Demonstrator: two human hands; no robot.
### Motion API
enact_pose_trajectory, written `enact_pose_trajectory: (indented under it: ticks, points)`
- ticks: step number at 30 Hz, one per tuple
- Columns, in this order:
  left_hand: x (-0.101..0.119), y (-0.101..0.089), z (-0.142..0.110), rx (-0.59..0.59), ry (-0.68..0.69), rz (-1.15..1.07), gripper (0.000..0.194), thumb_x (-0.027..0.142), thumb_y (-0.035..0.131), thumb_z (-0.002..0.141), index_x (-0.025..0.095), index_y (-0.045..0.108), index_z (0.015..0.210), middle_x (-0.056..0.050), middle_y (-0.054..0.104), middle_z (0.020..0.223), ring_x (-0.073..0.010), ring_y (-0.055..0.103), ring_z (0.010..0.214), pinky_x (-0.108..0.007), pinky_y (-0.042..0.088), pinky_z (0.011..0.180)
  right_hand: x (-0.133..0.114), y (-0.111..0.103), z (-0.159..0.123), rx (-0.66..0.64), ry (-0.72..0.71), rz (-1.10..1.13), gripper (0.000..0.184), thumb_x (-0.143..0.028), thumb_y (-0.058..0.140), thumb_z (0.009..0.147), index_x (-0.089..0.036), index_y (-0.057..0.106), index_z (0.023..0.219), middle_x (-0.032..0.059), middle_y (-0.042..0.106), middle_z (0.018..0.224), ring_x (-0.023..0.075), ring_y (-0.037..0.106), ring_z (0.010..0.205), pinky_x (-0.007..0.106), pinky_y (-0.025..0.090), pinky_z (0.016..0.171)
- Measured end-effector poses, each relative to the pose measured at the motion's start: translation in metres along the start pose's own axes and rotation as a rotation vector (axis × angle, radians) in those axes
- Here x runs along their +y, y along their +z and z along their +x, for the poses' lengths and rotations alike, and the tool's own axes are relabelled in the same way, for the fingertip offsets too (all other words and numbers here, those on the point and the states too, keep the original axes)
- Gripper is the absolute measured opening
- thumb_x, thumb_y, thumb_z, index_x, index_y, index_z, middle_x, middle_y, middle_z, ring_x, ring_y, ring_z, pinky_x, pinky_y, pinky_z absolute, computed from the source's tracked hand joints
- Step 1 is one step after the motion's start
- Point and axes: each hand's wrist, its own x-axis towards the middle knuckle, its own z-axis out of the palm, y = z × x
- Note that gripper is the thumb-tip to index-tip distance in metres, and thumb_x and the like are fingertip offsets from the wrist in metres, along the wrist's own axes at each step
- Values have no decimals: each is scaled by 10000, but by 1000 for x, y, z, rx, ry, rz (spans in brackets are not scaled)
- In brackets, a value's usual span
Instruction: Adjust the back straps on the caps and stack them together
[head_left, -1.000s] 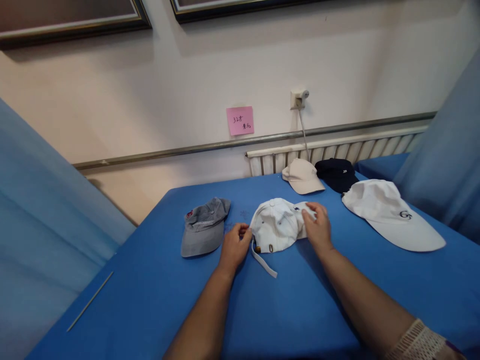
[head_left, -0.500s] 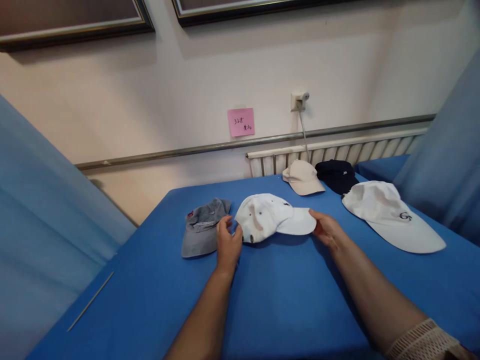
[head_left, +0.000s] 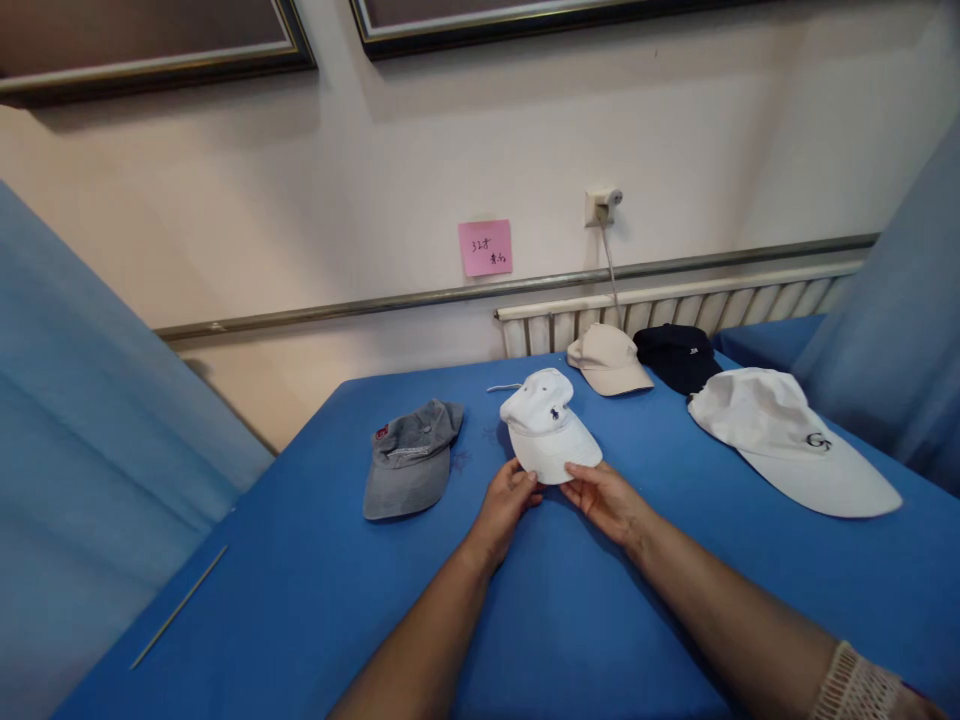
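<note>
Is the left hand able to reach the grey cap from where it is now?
Probably yes. The left hand is at the brim of the white cap, and the grey cap lies just to its left, with only bare blue table between them.

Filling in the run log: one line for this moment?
left hand: on white cap brim | right hand: on brim | cap: upright on blue table | grey cap: left

Both the left hand (head_left: 508,497) and right hand (head_left: 606,497) pinch the white cap (head_left: 547,425) by its brim. A grey cap (head_left: 411,458) lies left of that grip.
</note>
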Motion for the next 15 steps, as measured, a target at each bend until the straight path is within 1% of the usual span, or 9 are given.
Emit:
enact_pose_trajectory:
  ticks: [2, 4, 7, 9, 10, 12, 13, 14, 15]
  points:
    - [3, -2, 0, 34, 12, -43, 379, 351, 587, 854, 202, 525, 1197, -162, 686, 1131, -269, 667, 1022, -399, 549, 860, 5, 4, -4, -74, 65, -115, 402, -172, 764, 731, -229, 635, 1108, 30, 716, 1073, 168, 683, 926, 281, 534, 830]
    - [10, -8, 2, 94, 41, -73, 389, 331, 568, 867, 201, 494, 1226, -163, 669, 1174, -272, 659, 1044, -410, 546, 887, 7, 5, -7, -148, 124, -216, 357, -241, 777, 739, -195, 652, 1070, 50, 723, 1011, 154, 686, 851, 271, 526, 781]
    - [26, -26, 9, 173, 96, -92, 458, 330, 573, 867, 202, 450, 1290, -150, 628, 1252, -264, 652, 1049, -394, 560, 855, 6, 3, -8, -189, 171, -280, 294, -305, 774, 751, -175, 655, 987, 58, 723, 953, 127, 674, 761, 252, 511, 704]
    - [40, -45, 13, 242, 148, -111, 513, 340, 593, 858, 226, 420, 1327, -116, 609, 1278, -230, 652, 1039, -355, 566, 829, 5, 0, -6, -182, 186, -276, 272, -311, 771, 755, -175, 644, 952, 58, 721, 951, 116, 666, 741, 245, 501, 688]
    - [47, -56, 15, 316, 201, -162, 509, 325, 626, 837, 229, 450, 1305, -104, 627, 1246, -210, 662, 1006, -330, 569, 809, 4, -2, -5, -177, 193, -270, 268, -307, 773, 752, -174, 639, 942, 58, 720, 947, 113, 663, 737, 244, 498, 687]
    - [60, -81, 16, 438, 304, -292, 446, 246, 668, 804, 244, 524, 1226, -64, 654, 1189, -164, 673, 950, -276, 565, 798, 3, -5, -3, -170, 202, -263, 272, -301, 779, 742, -172, 635, 932, 58, 719, 939, 111, 658, 732, 245, 495, 690]
    - [64, -93, 15, 503, 345, -350, 397, 190, 663, 801, 242, 554, 1180, -47, 668, 1149, -145, 676, 915, -256, 566, 785, 3, -6, -2, -169, 203, -262, 275, -300, 783, 736, -172, 633, 927, 57, 719, 936, 111, 656, 729, 248, 494, 690]
    - [67, -105, 13, 570, 360, -394, 352, 136, 639, 809, 234, 573, 1140, -36, 682, 1097, -131, 680, 872, -243, 571, 757, 3, -6, -1, -170, 202, -264, 277, -303, 785, 732, -172, 632, 922, 57, 718, 932, 111, 655, 724, 250, 493, 688]
    - [68, -117, 11, 635, 345, -429, 319, 79, 610, 814, 218, 585, 1100, -30, 691, 1036, -119, 681, 826, -231, 574, 731, 4, -6, -1, -175, 201, -267, 279, -308, 785, 730, -172, 630, 918, 58, 718, 930, 112, 653, 720, 251, 491, 685]
